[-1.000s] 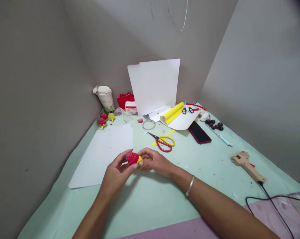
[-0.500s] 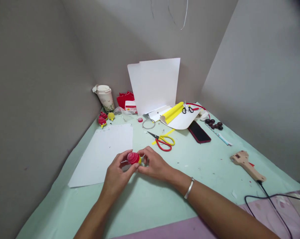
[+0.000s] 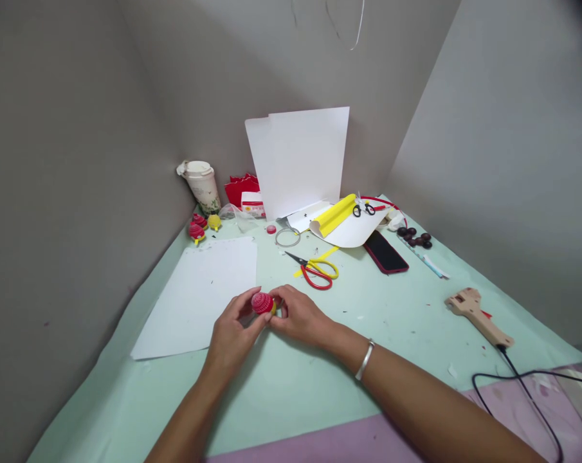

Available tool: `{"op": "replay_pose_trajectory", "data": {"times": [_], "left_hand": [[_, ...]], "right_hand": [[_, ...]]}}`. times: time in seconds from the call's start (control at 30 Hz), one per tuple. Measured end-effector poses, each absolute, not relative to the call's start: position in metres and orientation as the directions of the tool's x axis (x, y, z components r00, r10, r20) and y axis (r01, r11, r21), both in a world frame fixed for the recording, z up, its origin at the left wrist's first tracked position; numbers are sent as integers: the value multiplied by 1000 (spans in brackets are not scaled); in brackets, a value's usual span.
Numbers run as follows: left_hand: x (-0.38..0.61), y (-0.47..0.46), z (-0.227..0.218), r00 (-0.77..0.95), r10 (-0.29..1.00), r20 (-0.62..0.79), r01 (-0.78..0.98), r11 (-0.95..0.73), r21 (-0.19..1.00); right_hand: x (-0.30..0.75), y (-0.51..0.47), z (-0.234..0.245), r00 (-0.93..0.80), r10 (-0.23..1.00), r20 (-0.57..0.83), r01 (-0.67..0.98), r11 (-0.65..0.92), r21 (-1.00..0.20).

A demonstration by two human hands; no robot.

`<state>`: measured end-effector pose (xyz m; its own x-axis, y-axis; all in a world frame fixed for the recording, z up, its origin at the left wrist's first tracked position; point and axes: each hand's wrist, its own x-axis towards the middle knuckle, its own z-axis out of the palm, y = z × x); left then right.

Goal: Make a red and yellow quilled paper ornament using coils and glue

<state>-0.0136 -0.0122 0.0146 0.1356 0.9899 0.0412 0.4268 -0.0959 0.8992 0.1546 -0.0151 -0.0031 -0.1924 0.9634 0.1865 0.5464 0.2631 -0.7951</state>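
Note:
Between my two hands is a small red dome-shaped craft piece with white dotted lines and a yellow base. The fingers and thumb of my left hand pinch its red side. My right hand, with a silver bangle at the wrist, grips the yellow side, partly covering it. Just beyond the hands lie scissors with one red and one yellow handle. White paper sheets lie flat beside my left hand. Similar red pieces and a yellow one stand at the back left.
At the right lies a beige glue gun with a black cord. A phone, dark beads, a rolled yellow sheet and a wire ring lie farther back. A lidded cup and upright white card stand by the wall.
Both hands, still holding the red piece, have shifted slightly right. The piece has turned a little, and less of its yellow base shows. The whole view has tilted slightly.

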Motion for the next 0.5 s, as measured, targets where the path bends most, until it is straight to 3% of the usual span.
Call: {"op": "replay_pose_trajectory", "data": {"times": [0.2, 0.5], "left_hand": [[-13, -10, 14, 122, 992, 34, 485, -89, 870], [-14, -10, 13, 170, 984, 45, 440, -117, 890]], "right_hand": [[155, -14, -5, -182, 971, 154, 562, 232, -794], [156, -15, 0, -174, 976, 134, 560, 210, -802]]}}
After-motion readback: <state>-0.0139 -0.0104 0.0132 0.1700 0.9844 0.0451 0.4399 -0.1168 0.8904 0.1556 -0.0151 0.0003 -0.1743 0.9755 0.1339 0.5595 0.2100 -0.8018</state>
